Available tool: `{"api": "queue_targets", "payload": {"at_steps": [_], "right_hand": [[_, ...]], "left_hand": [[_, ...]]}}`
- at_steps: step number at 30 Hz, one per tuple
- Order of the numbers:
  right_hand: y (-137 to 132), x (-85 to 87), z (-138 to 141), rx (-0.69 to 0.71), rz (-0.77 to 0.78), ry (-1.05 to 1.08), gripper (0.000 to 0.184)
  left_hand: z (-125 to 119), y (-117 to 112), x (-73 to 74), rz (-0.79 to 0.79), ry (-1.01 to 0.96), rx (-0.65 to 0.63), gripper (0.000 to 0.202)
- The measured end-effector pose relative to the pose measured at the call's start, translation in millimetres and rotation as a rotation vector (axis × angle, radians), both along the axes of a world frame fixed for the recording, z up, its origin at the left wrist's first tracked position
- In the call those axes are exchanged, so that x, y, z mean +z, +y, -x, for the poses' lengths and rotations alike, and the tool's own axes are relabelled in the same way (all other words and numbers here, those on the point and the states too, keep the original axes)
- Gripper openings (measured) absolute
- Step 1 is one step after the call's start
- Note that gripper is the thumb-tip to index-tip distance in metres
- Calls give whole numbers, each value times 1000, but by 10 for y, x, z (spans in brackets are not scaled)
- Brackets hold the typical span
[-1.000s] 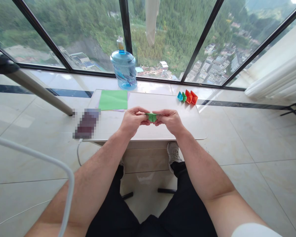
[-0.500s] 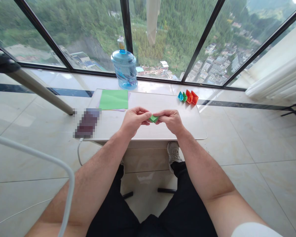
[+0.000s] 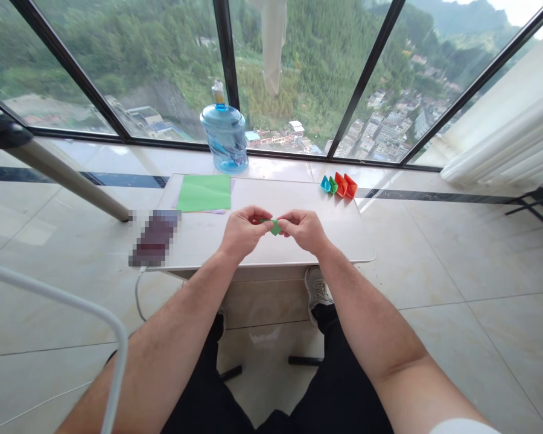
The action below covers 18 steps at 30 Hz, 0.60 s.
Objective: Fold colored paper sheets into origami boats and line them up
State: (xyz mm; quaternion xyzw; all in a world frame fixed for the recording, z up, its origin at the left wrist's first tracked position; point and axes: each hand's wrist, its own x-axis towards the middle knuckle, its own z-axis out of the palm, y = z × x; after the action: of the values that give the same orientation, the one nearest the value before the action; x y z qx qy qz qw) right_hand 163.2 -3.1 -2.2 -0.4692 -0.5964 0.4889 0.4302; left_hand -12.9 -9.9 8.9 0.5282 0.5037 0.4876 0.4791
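A small folded piece of green paper (image 3: 275,227) is pinched between my left hand (image 3: 244,231) and my right hand (image 3: 304,229), just above the middle of a small white table (image 3: 199,241). Both hands have their fingers closed on it, and most of the paper is hidden by my fingertips. A stack of flat coloured sheets with a green sheet (image 3: 204,193) on top lies at the table's far left. Several finished paper boats (image 3: 339,184), blue, green and red, stand in a row at the far right corner.
A blue water jug (image 3: 225,138) stands on the sill behind the table, against floor-to-ceiling windows. A blurred dark object (image 3: 156,237) lies at the table's left edge. A slanted pole (image 3: 58,172) and a white cable (image 3: 72,301) cross the left side. Tiled floor surrounds the table.
My hands have drawn closer together and folded the green paper smaller. The camera has tipped slightly, shifting the table down in view.
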Motion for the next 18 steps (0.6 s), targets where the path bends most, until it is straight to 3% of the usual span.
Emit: {"api": "queue_targets", "payload": {"at_steps": [5, 8, 15, 18], "right_hand": [[-23, -8, 26, -18, -29, -75, 18], [-37, 1, 48, -40, -59, -122, 12], [-45, 22, 34, -83, -32, -125, 19], [-60, 3, 58, -152, -68, -103, 24]], "left_hand": [[-3, -11, -16, -42, 290, -72, 20], [-11, -22, -5, -55, 362, -37, 14], [36, -3, 16, -53, 317, -13, 10], [20, 6, -3, 7, 177, 49, 18]]}}
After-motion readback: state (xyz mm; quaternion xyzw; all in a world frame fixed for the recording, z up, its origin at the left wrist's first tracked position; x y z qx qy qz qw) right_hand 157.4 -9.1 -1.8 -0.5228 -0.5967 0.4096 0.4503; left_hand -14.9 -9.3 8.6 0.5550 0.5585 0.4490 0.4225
